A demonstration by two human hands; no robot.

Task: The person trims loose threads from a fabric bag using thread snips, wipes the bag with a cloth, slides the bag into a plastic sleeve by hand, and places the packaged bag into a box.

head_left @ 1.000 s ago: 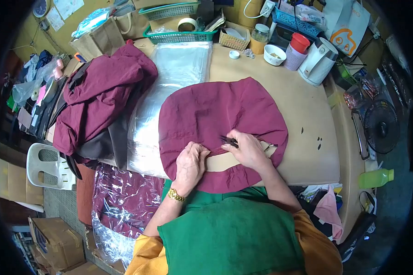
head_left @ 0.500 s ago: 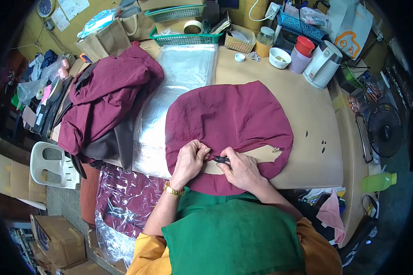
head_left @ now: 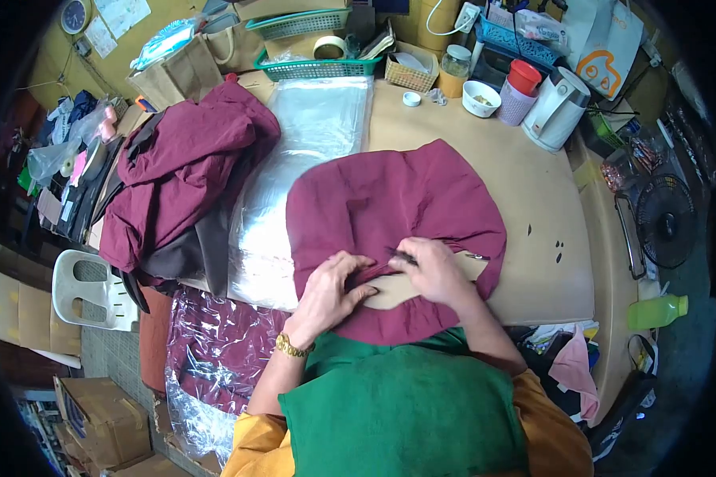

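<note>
A maroon fabric piece lies spread on the tabletop, and bare tabletop shows through an opening near its lower edge. At the left of that opening is my left hand, thumb and fingers apart, its fingertips on the fabric edge. My right hand is closed around a small black tool, which looks like thread snips and is partly hidden by the fingers. To the right of this hand, a small metallic zipper pull lies at the opening's edge.
Clear plastic sheets lie left of the fabric, beside a heap of maroon garments. At the back stand a green basket, a jar, a bowl and a white kettle.
My left hand has opened from a pinch on the fabric edge. My right hand, with the black tool, has moved up and to the right, away from the left fingers.
</note>
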